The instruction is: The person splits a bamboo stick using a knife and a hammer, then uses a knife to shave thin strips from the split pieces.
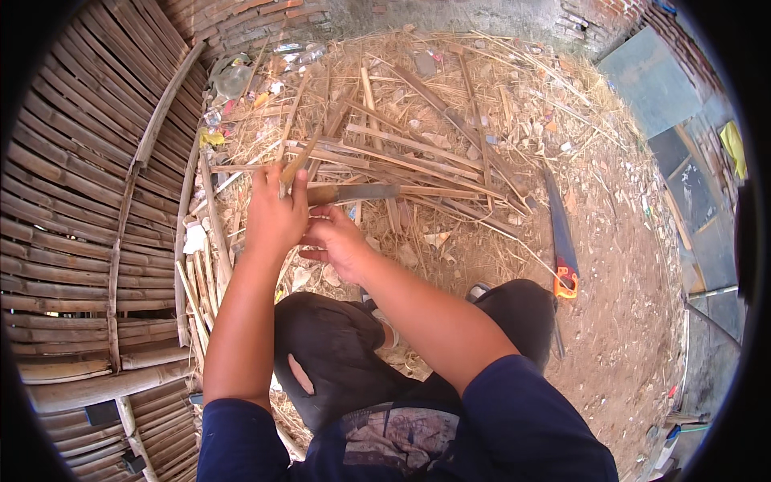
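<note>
One bamboo strip [297, 165] slants up out of the left grip [275, 207], which is curled closed about it and hides its lower end, while the right grip [337, 241] sits just below, loosely bent, some of it covered, so whether it has hold of anything I cannot tell. A broad-bladed knife [365, 192] points rightward near the heap of split strips [414, 147], its handle end lost at the left thumb, and which grip bears it is hard to make out. To the right lies an orange-handled saw [561, 221]; both shoes [479, 292] are mostly hidden.
</note>
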Available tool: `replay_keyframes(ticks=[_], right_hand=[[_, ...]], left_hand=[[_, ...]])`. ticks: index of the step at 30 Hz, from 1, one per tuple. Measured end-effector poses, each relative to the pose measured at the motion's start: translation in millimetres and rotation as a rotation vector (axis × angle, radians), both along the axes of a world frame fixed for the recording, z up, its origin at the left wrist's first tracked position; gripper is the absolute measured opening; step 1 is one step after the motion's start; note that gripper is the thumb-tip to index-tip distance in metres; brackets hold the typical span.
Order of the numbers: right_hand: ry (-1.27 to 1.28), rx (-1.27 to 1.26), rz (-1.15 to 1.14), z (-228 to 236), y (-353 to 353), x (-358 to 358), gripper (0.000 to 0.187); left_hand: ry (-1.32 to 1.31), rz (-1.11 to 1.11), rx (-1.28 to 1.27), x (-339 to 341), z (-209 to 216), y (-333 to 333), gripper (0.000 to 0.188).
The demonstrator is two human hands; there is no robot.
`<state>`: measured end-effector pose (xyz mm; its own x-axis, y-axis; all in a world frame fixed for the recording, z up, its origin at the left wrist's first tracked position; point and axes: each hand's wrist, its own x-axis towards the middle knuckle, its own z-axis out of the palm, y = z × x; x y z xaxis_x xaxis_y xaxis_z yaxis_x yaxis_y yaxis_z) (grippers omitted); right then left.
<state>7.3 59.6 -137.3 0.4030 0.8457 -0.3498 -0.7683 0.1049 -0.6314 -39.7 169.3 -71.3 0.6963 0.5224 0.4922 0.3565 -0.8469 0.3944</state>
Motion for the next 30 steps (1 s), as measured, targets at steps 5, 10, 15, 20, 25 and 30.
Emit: replay_keyframes(ticks=[5, 10, 15, 20, 25, 30], right_hand=[[0.194, -0.065, -0.259, -42.8, 4.7, 21.6, 0.046], [0.046, -0.278, -0.279, -100.5, -40.1, 58.9, 0.017], [-0.205, -0.58, -0.323, -142.4, -67.1, 109.2, 0.009], [-0.804, -0.768, -0.157, -181.8, -34.7, 137.8, 0.021], [-1.152, -0.67, -0.07, -190.3, 45.6, 146.3, 0.025], [-1.408, -0.545, 0.035, -188.2, 123.0, 163.7, 0.027]], left_hand=[[-0.115, -0.126, -0.351, 31.5, 8.5, 9.1, 0.042], [-0.221, -0.003, -0.226, 46.4, 21.0, 19.6, 0.046], [-0.324, 0.11, -0.357, 34.5, 15.1, 35.0, 0.046], [-0.388, 0.132, -0.516, 30.3, 6.2, 38.0, 0.047], [-0.562, 0.137, -0.545, 31.2, -8.3, 47.1, 0.048], [-0.683, 0.176, -0.511, 20.5, -32.5, 72.8, 0.059]])
